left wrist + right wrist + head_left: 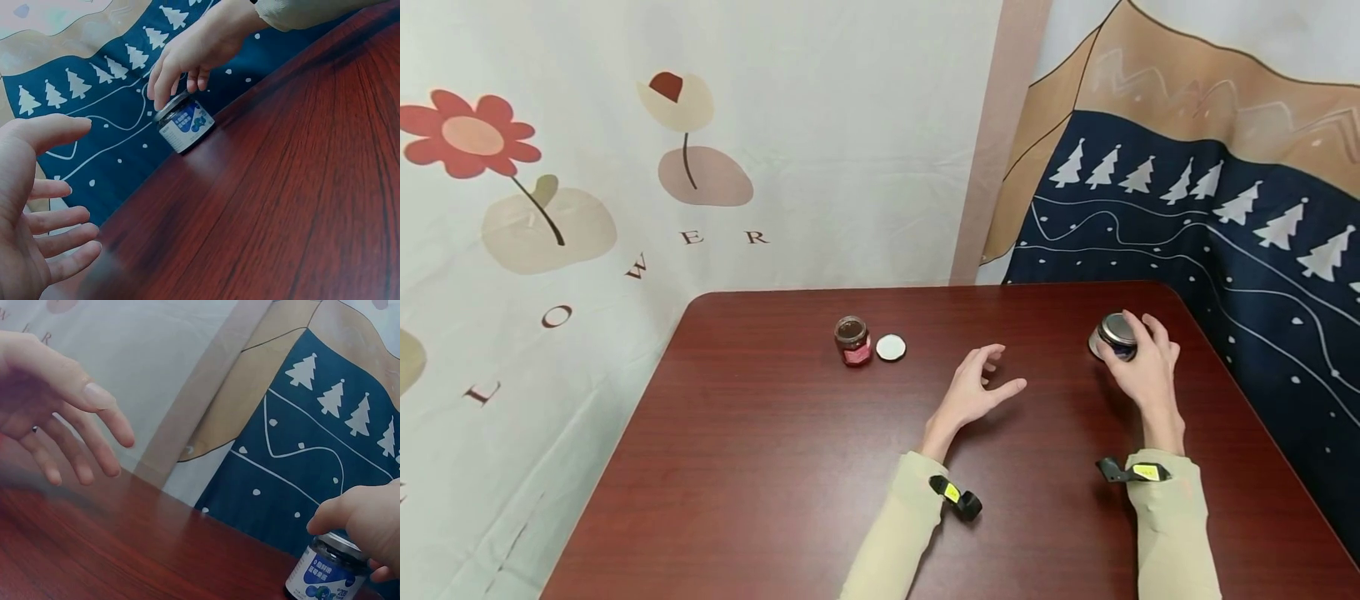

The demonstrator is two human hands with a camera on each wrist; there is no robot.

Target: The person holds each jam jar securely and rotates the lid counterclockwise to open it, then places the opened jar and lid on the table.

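Observation:
At the far right of the table, my right hand (1150, 371) grips a lidded jam jar (1116, 330) from above, thumb on one side of the metal lid and fingers on the other. Blueberries and blue-and-white print show on the jar's label (326, 578) in the right wrist view. My left hand (972, 390) hovers over the middle of the table, fingers spread and thumb apart, holding nothing. Left of it stands a dark-filled glass jar (853, 343) with a red-pink label and no lid on it. A white round lid (891, 347) lies flat beside that jar.
The dark red wooden table (760, 467) has rounded far corners. Behind it hangs a pale flower-print cloth (850, 167), with a navy cloth with white trees (1150, 225) at the right. A strapped camera (964, 502) sits on the left wrist.

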